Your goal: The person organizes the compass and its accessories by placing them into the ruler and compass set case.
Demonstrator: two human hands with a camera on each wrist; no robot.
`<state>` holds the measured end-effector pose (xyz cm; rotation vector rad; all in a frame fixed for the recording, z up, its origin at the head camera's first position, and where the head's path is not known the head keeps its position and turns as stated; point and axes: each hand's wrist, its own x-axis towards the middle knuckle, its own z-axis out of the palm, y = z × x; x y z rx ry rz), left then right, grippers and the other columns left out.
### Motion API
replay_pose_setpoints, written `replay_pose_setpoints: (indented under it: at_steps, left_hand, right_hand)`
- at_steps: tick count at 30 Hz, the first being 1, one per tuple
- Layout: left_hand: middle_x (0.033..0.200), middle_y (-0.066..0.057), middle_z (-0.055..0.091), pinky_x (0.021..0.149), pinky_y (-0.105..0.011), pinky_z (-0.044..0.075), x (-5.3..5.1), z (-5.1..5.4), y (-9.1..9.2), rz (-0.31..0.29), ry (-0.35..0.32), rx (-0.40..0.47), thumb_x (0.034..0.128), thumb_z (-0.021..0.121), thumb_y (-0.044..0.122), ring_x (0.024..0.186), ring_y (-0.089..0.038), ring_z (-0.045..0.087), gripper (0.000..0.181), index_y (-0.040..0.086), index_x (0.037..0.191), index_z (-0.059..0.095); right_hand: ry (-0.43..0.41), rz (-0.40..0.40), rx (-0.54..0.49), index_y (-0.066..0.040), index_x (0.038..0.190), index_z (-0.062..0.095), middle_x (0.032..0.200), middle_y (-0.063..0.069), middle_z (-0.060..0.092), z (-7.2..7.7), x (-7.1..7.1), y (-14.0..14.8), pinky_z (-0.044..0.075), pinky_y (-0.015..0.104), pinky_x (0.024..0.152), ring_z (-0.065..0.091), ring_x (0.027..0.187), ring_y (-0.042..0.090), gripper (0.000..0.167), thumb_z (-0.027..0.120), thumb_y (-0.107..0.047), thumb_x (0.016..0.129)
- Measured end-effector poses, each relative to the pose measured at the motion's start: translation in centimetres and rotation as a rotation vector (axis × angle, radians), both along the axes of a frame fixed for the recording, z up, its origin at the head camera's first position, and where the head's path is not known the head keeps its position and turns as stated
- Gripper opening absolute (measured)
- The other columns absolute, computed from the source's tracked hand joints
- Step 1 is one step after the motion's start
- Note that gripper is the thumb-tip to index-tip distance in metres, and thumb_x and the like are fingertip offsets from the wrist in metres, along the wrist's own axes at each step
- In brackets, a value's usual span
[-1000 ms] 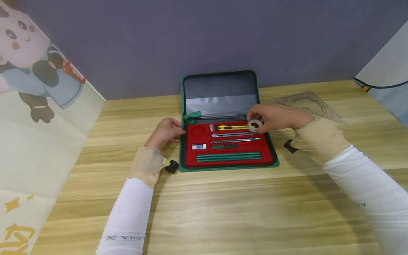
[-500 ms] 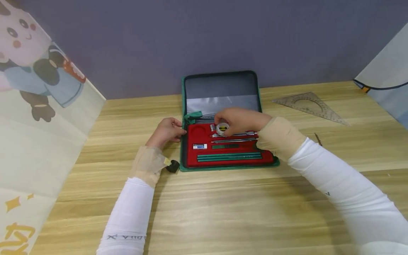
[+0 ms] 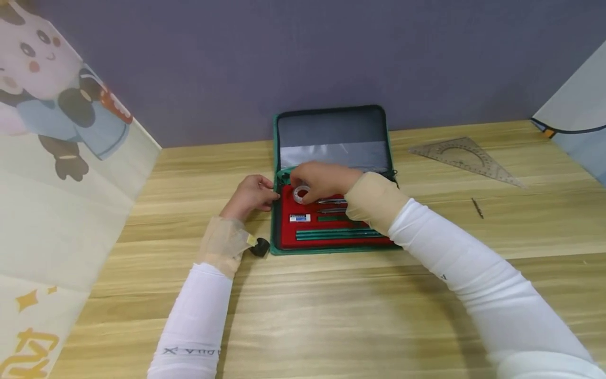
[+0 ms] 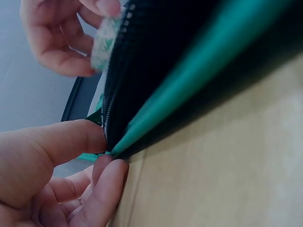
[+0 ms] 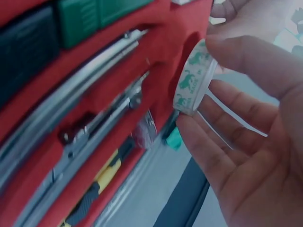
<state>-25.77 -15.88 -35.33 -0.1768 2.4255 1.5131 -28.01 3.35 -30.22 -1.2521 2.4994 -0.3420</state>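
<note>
My right hand [image 3: 324, 178] pinches a small roll of tape [image 5: 191, 82], white with green print, between thumb and fingers. It is tilted over the round recess at the upper left of the red tray [image 3: 286, 231]. That tray fills the lower half of an unfolded green zip case [image 3: 273, 231]. At the case's left side my left hand [image 3: 251, 196] pinches the zipped edge, its fingertips close together in the left wrist view. In the tray lie an eraser [image 3: 300, 218], green pencils [image 3: 336, 234], metal compasses [image 5: 94, 137], a yellow utility knife [image 5: 102, 182] and a sharpener [image 5: 146, 130].
A clear set square [image 3: 492, 169] lies on the wooden table [image 3: 331, 316] to the right of the case. Nearer to me is a thin dark object [image 3: 477, 208], too small to name. A grey-blue wall [image 3: 331, 52] rises behind the case.
My right hand has carried the tape roll leftward across the tray, from its right side to the round recess at the upper left. The left hand stays at the case's edge.
</note>
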Motion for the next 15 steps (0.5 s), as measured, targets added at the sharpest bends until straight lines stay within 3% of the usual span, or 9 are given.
replay_pose_setpoints:
  at_steps: [15]
  left_hand:
    - [0.083,-0.008,0.056,0.053,-0.022,0.053,-0.14,-0.32,0.03,-0.003,0.008,0.000,0.0821,0.064,-0.002,0.061,-0.010,0.055,0.031,-0.007,0.109,0.050]
  right_hand:
    - [0.057,0.051,-0.048,0.001,0.103,0.061,0.101,0.013,0.061,-1.10,-0.06,-0.71,0.045,0.037,0.087,0.053,0.090,0.024,0.023,0.069,-0.010,0.084]
